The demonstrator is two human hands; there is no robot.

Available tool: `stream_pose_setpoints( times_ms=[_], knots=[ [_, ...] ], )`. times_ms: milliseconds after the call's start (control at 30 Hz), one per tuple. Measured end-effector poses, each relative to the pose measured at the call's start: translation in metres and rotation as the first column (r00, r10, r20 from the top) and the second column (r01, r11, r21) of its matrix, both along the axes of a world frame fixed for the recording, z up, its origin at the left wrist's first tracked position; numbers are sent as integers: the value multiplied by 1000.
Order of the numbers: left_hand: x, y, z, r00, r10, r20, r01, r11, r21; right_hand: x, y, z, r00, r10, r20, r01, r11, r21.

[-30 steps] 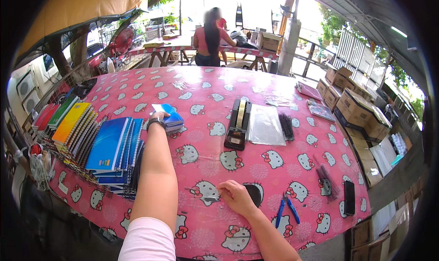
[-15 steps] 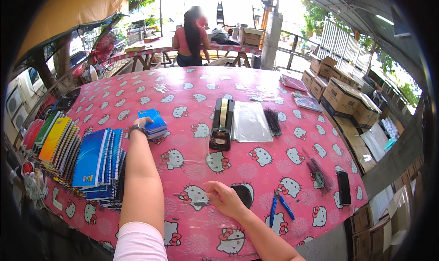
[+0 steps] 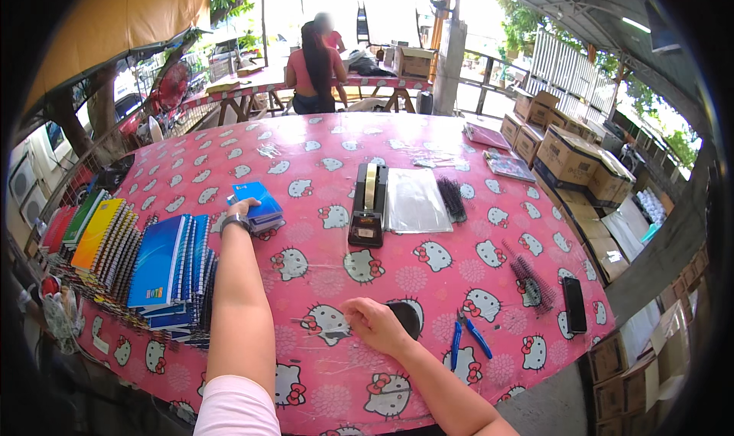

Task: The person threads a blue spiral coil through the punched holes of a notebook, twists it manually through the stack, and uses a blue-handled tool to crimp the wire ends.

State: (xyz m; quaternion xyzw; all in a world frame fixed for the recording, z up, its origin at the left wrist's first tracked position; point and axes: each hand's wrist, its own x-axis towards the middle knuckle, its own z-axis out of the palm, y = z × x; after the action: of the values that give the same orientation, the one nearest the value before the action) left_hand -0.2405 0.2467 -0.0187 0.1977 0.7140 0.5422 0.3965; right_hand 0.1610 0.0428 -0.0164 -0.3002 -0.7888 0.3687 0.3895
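Note:
My left hand, with a dark band at the wrist, grips the near left edge of a small stack of blue notebooks on the table. Some fingers are hidden by the hand. My right hand rests low over the near middle of the table, its fingers loosely stretched and nothing visible in them. Beside it lies a round black object, partly covered by that hand. Left of my left forearm stand piles of blue spiral notebooks, yellow spiral notebooks and green ones.
A black tape dispenser stands mid-table beside clear plastic sleeves and black spiral coils. Blue-handled pliers, more coils and a phone lie right. Cardboard boxes line the right side. Another person is beyond the table.
The view has shifted slightly. My left hand stays at the blue notebook stack, its fingers a little further over the top; my right hand has hardly moved.

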Motion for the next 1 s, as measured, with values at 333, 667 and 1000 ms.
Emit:
stream_pose_setpoints(
  times_ms=[333,667,1000],
  knots=[
    [95,-26,14,897,-85,433,-160,852,499,-3,2,-6,997,-33,-75,31,999,-32],
    [289,-165,9,807,-458,372,49,680,732,-4,19,-11,712,-203,-672,-247,823,-511],
    [211,-156,7,862,-508,8,312,542,780,23,63,19,894,-189,-406,133,978,-163]
  ],
)
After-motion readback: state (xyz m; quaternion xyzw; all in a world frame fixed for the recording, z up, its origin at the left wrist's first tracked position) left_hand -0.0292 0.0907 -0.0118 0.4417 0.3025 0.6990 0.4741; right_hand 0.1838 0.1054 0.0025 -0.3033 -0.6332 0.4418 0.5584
